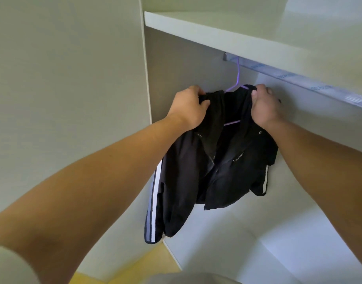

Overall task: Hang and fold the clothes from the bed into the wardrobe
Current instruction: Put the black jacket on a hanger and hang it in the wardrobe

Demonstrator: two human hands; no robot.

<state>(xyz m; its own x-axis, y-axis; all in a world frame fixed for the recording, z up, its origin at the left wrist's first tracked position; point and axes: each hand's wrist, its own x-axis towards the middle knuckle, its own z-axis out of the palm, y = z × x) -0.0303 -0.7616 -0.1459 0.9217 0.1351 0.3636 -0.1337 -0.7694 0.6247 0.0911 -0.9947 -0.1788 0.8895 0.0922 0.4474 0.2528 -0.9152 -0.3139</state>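
Observation:
A black jacket (227, 173) with white sleeve stripes hangs open on a purple hanger (238, 78). The hanger's hook is over the wardrobe rail (299, 76) under the upper shelf. My left hand (188, 108) grips the jacket's left shoulder. My right hand (265, 105) grips the right shoulder and collar. Most of the hanger is hidden inside the jacket; only its hook, neck and a bit of its lower bar show.
The white upper shelf (227, 31) runs across the top. The wardrobe's left side panel (147, 78) stands just left of the jacket. The wardrobe's pale floor panel (258, 242) lies below. Yellow flooring (135, 267) shows at the bottom.

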